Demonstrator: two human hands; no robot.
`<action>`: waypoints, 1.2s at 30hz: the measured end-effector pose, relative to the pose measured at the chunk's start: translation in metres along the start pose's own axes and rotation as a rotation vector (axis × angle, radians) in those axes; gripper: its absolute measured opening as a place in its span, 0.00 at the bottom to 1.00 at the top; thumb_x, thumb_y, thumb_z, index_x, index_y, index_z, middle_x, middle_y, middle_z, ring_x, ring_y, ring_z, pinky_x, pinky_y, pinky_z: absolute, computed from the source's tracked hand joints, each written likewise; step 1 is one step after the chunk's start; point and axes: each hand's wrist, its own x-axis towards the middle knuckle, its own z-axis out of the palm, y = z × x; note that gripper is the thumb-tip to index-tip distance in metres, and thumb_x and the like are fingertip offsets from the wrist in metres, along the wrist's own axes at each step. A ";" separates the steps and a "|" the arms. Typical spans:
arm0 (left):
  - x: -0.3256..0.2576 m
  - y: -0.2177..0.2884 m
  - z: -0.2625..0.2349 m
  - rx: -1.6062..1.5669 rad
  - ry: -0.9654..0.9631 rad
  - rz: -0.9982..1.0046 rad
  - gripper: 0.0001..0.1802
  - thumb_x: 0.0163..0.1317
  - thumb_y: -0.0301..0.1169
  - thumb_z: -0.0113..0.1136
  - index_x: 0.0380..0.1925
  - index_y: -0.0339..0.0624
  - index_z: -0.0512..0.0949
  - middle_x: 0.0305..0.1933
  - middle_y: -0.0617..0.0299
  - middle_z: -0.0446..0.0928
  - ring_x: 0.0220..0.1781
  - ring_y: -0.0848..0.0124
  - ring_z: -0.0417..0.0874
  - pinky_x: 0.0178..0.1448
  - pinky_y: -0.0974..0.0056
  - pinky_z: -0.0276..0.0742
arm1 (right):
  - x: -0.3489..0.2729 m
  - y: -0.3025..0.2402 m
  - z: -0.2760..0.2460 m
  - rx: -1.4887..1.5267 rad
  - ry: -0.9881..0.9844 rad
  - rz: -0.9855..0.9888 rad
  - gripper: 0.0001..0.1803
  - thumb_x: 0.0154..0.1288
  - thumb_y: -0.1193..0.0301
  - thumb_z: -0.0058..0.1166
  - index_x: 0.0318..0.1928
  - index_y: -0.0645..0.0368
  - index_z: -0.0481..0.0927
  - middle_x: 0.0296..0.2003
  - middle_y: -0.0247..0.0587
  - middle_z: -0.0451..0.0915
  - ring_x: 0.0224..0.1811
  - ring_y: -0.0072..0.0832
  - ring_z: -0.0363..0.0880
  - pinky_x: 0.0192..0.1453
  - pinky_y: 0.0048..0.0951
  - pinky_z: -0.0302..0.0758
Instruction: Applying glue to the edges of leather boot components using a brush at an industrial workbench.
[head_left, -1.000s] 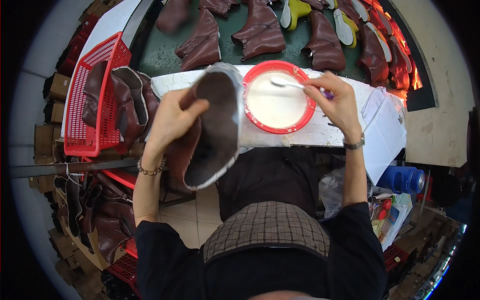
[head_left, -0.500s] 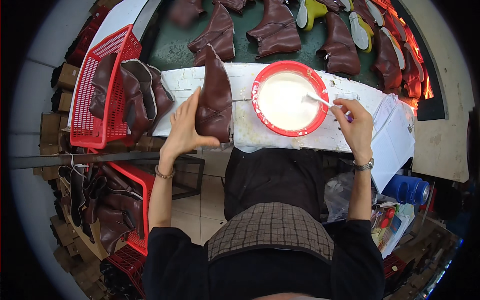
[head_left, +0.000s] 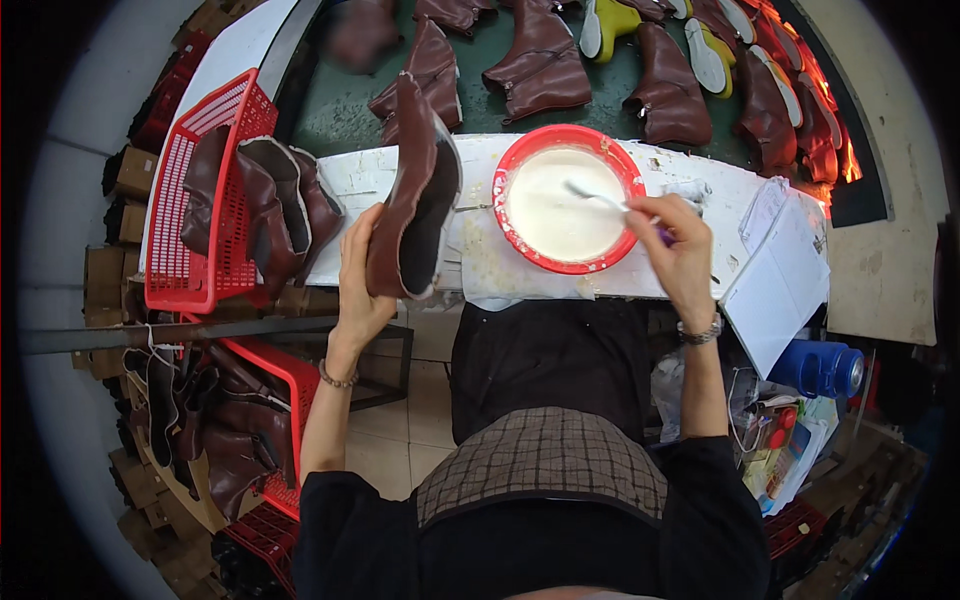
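Observation:
My left hand [head_left: 362, 275] grips a brown leather boot upper [head_left: 395, 235] from its left side. The upper is tilted so that its dark open underside faces me. In my right hand [head_left: 675, 245] is the handle of a brush [head_left: 597, 194], whose purple end shows by the fingers. The brush head is over the creamy white liquid [head_left: 560, 220] in a red bowl [head_left: 505, 215]; whether it touches the surface is hard to tell. The bowl stands on the white bench [head_left: 470, 150], with dried white bits along its rim.
A red basket [head_left: 160, 250] with boot uppers stands left on the bench; another red basket [head_left: 296, 375] sits below. Across the green surface [head_left: 335, 110] lie brown boots [head_left: 672, 90] and yellow boot forms [head_left: 610, 25]. Papers [head_left: 780, 290] and a blue bottle [head_left: 815, 370] are at right.
My left hand has closed on the boot upper and tipped it up from the bench, showing its inside. My right hand moved left, bringing the brush further over the bowl.

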 end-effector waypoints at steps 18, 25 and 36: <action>0.029 0.074 0.018 0.031 0.190 0.198 0.41 0.53 0.27 0.77 0.68 0.35 0.71 0.71 0.41 0.70 0.71 0.47 0.72 0.74 0.51 0.65 | 0.015 -0.048 0.027 0.106 -0.031 -0.225 0.08 0.59 0.75 0.74 0.40 0.59 0.91 0.33 0.34 0.84 0.29 0.17 0.81 0.29 0.21 0.74; 0.044 0.072 0.034 0.064 0.303 0.188 0.39 0.55 0.26 0.71 0.69 0.35 0.70 0.70 0.42 0.71 0.70 0.48 0.71 0.74 0.51 0.63 | -0.006 -0.063 0.027 0.200 -0.114 -0.261 0.09 0.57 0.78 0.74 0.40 0.59 0.91 0.33 0.34 0.84 0.30 0.20 0.83 0.31 0.21 0.77; 0.038 0.066 0.011 -0.375 0.432 -0.002 0.33 0.59 0.10 0.59 0.68 0.32 0.70 0.66 0.51 0.76 0.66 0.63 0.77 0.70 0.59 0.73 | 0.014 -0.050 0.008 0.016 -0.141 -0.118 0.06 0.62 0.73 0.71 0.40 0.58 0.90 0.30 0.38 0.84 0.27 0.25 0.83 0.30 0.26 0.76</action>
